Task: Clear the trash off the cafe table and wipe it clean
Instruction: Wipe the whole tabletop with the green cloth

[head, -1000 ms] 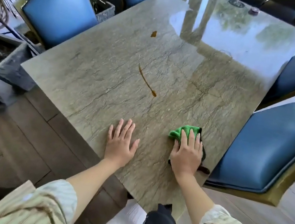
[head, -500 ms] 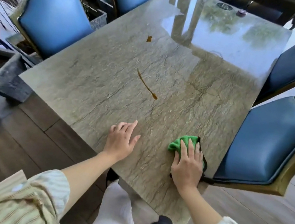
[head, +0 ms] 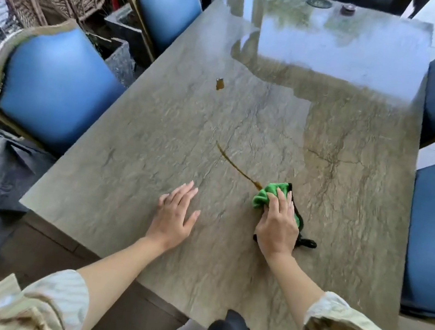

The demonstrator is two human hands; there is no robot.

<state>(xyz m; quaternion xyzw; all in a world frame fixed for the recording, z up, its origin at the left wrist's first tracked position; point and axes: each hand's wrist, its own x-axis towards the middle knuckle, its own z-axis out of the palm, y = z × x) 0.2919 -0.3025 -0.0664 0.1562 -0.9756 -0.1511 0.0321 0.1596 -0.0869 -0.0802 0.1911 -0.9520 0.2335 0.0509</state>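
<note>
The right hand (head: pixel 277 226) presses a green cloth (head: pixel 270 194) flat on the table (head: pixel 157 137), fingers fairly straight over it; the cloth bunches out ahead of the fingertips and its black edge shows beside the hand. Its front edge touches the near end of a thin brown streak (head: pixel 235 165). A small brown spot (head: pixel 219 83) lies well beyond. The left hand (head: pixel 174 215) rests nearby, fingers loose and spread, seemingly flat on the stone.

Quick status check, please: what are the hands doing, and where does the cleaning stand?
Right hand presses green cloth flat at brown streak's near end. Left hand flat on table. Brown spot farther up unwiped. Nothing in the way.
</note>
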